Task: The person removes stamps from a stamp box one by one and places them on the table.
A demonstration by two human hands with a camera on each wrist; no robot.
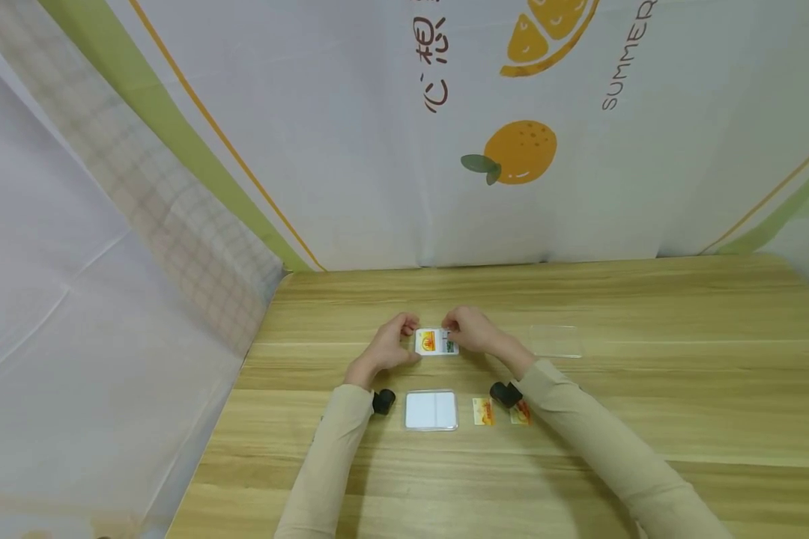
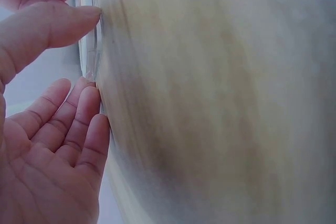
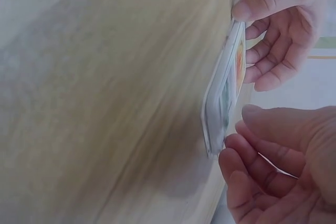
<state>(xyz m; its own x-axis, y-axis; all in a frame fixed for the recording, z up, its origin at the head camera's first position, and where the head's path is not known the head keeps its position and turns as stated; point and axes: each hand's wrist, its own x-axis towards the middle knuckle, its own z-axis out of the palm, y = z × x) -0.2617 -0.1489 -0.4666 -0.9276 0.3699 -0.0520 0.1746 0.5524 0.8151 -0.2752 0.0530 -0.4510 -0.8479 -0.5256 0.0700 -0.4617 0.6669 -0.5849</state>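
A small white card case (image 1: 437, 352) lies on the table between both hands. An orange-and-yellow card (image 1: 428, 341) sits in its left half, and a card with green (image 1: 451, 347) shows in the right half, partly covered by fingers. My left hand (image 1: 387, 344) holds the case's left end, thumb (image 2: 86, 19) at the near edge and fingertips round by the far corner. At the right end, my right hand (image 1: 473, 329) has bent, loose fingertips right at the case's edge; its thumb (image 3: 257, 116) stands apart from the index finger.
Nearer me lies a clear-rimmed case (image 1: 431, 410) with a white insert. Right of it are an orange-and-yellow card (image 1: 483, 412) and another card (image 1: 520, 412), partly behind the right wrist's black camera (image 1: 505, 394). A clear flat cover (image 1: 556, 341) lies beyond the right forearm.
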